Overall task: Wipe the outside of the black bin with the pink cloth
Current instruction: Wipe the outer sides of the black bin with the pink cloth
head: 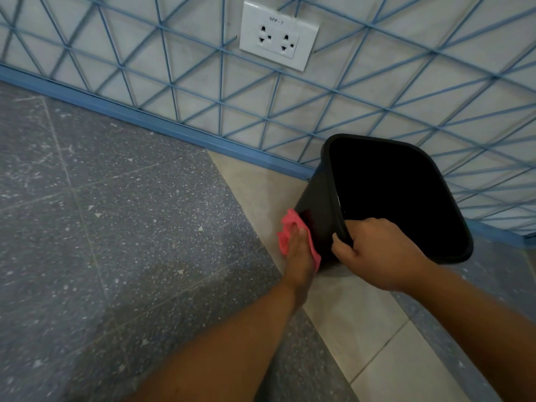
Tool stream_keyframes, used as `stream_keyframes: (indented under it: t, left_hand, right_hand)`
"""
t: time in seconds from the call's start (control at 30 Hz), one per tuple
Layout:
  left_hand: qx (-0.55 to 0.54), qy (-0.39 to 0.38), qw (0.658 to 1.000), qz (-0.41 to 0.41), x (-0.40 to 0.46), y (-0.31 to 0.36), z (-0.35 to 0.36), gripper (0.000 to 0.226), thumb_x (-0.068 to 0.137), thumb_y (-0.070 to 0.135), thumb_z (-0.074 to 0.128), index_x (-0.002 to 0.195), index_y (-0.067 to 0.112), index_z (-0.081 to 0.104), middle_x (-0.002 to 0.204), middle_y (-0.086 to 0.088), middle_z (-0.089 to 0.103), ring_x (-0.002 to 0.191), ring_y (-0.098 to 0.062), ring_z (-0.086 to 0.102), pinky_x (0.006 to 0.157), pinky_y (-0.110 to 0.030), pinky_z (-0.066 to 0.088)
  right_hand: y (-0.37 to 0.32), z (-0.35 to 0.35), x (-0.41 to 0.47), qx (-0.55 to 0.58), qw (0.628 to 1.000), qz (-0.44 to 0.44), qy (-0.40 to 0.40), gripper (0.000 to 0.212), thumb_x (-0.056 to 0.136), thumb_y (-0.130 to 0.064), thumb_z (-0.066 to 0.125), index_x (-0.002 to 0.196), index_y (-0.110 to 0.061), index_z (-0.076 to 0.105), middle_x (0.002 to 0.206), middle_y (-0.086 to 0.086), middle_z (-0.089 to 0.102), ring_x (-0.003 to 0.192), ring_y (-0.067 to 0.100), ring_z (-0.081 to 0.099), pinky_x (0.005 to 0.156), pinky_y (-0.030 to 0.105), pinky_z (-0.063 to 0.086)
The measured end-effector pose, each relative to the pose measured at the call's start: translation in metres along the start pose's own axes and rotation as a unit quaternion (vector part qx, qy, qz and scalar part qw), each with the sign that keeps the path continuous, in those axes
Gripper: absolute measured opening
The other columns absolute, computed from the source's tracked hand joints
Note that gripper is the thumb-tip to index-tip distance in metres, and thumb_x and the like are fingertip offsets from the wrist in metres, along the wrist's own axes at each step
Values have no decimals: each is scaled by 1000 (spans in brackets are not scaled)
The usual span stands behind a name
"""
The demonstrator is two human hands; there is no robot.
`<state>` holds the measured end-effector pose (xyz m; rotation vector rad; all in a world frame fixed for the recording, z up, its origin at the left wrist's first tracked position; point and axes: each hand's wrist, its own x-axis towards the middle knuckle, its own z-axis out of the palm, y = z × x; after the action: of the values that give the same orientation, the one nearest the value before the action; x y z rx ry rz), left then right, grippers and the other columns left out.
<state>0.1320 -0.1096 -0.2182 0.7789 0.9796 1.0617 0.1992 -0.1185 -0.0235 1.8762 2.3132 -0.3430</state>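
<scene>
The black bin (319,198) stands on the floor near the wall, tilted, its dark open mouth facing me. My right hand (377,253) grips the near rim, fingers curled over the edge into the bin. My left hand (301,250) lies with straight fingers on the pink cloth (290,224) and presses it flat against the bin's left outer wall, low down. Part of the cloth is hidden under the hand.
A white wall with a blue line pattern and a blue skirting strip (145,120) runs behind the bin. A white double socket (278,36) sits on the wall above. The floor is grey speckled tile (116,227) with a beige strip (348,314).
</scene>
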Motion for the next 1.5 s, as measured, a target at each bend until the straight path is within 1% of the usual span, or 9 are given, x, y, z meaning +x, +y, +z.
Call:
stream_keyframes:
  t: [0.13, 0.27, 0.37, 0.47, 0.63, 0.8, 1.1, 1.33, 1.5]
  left_hand:
    - [-39, -2, 999, -2, -3, 13, 12, 78, 96, 84, 37, 164, 46, 33, 170, 8, 43, 157, -13, 42, 130, -51, 33]
    - [-37, 13, 998, 43, 5, -1, 3, 84, 91, 89, 36, 165, 54, 18, 178, 20, 14, 167, -6, 7, 137, -45, 0]
    - [-3, 3, 1000, -1, 17, 16, 6, 107, 77, 103, 37, 167, 49, 19, 179, 14, 17, 167, -12, 11, 137, -46, 9]
    - [22, -6, 999, 49, 7, 21, 14, 80, 95, 88, 31, 166, 53, 17, 179, 15, 18, 167, -11, 13, 137, -51, 12]
    - [-11, -21, 999, 36, 10, 28, 1, 82, 93, 89, 33, 163, 52, 15, 178, 20, 13, 157, 8, 26, 132, -21, 21]
    - [5, -46, 998, 53, 13, 21, 8, 76, 100, 82, 34, 167, 52, 15, 179, 14, 18, 168, -13, 12, 136, -53, 12]
    - [95, -28, 994, -42, 35, 46, 1, 138, 56, 115, 22, 171, 38, 16, 180, 11, 13, 167, -14, 11, 137, -46, 13]
    - [0, -34, 989, -140, 57, 29, -9, 116, 74, 107, 31, 168, 41, 24, 179, 8, 21, 168, -22, 16, 135, -56, 18]
    - [14, -40, 996, -73, 34, 42, -3, 111, 77, 106, 27, 169, 43, 21, 178, 15, 19, 167, -13, 14, 137, -52, 14]
  right_hand:
    - [-1, 0, 1, 9, 1000, -2, 3, 39, 94, -33, 47, 59, -24, 35, 51, -3, 42, 46, 10, 42, 47, 23, 26]
    - [0, 1, 0, 0, 1000, -1, 2, 39, 94, -35, 47, 59, -23, 35, 51, -2, 41, 46, 11, 41, 47, 24, 27]
    - [-2, 1, 0, -1, 1000, 6, -1, 38, 94, -36, 45, 60, -23, 34, 52, -2, 42, 48, 12, 42, 50, 29, 28]
    - [-3, -1, -1, 7, 1000, 4, -9, 38, 95, -35, 45, 60, -25, 35, 52, -2, 43, 47, 11, 42, 48, 24, 26]
    - [-3, -1, 0, -2, 1000, 0, -2, 39, 95, -35, 46, 60, -24, 34, 52, -2, 41, 46, 11, 41, 47, 23, 25]
    - [-4, -2, 0, 7, 1000, 1, -6, 39, 95, -35, 46, 59, -24, 33, 51, -3, 41, 45, 11, 41, 47, 22, 25]
    - [-4, -3, -2, 9, 1000, 9, -23, 37, 96, -38, 44, 62, -25, 36, 54, -1, 44, 48, 13, 44, 49, 23, 29]
    - [-3, -3, -2, 12, 1000, 6, -25, 39, 95, -38, 45, 60, -25, 33, 53, -2, 43, 49, 13, 44, 52, 25, 31]
    - [-5, -3, -3, 3, 1000, 1, -30, 37, 96, -39, 42, 62, -25, 34, 55, -1, 45, 49, 13, 44, 50, 22, 29]
